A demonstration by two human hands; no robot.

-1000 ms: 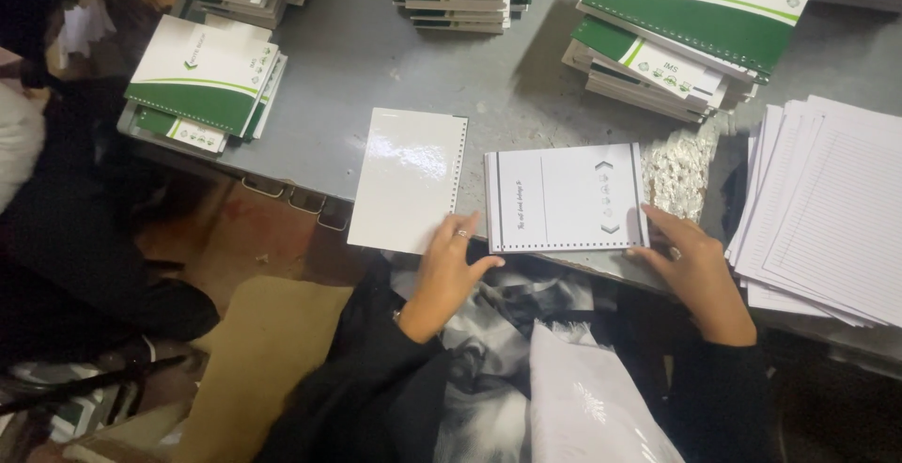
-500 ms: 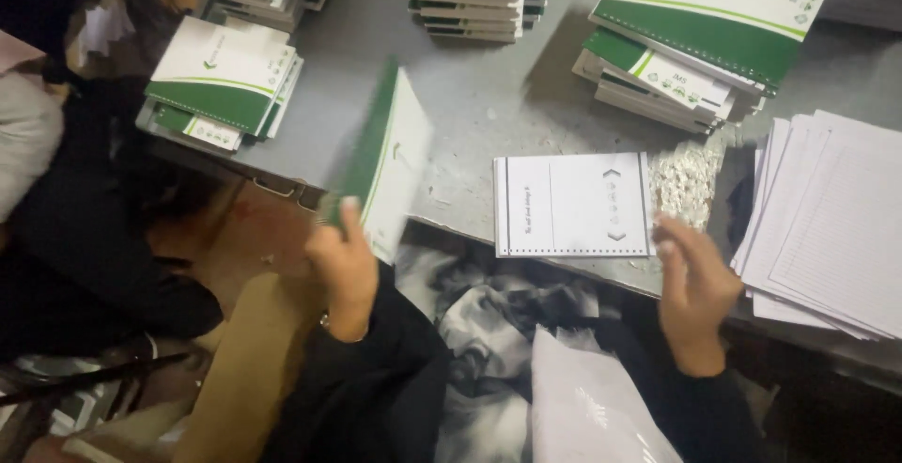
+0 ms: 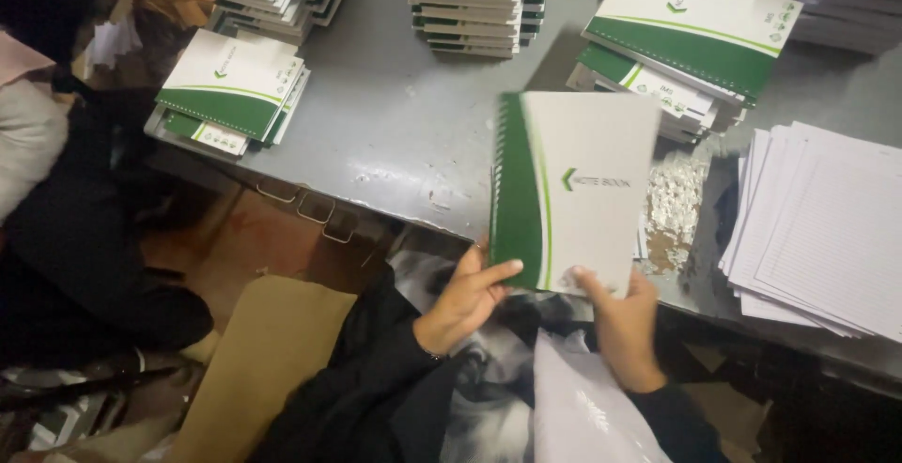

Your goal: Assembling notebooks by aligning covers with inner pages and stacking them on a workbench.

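Holding a green-and-white spiral notebook [image 3: 575,191] upright at frame centre above the grey counter [image 3: 404,125], we pinch its lower edge with left hand [image 3: 467,299] and right hand [image 3: 622,317]; loose lined sheets [image 3: 827,228] lie right.

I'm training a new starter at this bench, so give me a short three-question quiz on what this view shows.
1. True or false: both hands hold the green-and-white notebook.
2. What lies at the table's right end? A) loose lined sheets B) scissors C) a tape roll
3. Which hand grips the notebook's green spine edge?

Key: 1. True: the left hand and right hand grip its lower edge. 2. A, the lined sheets. 3. The left hand.
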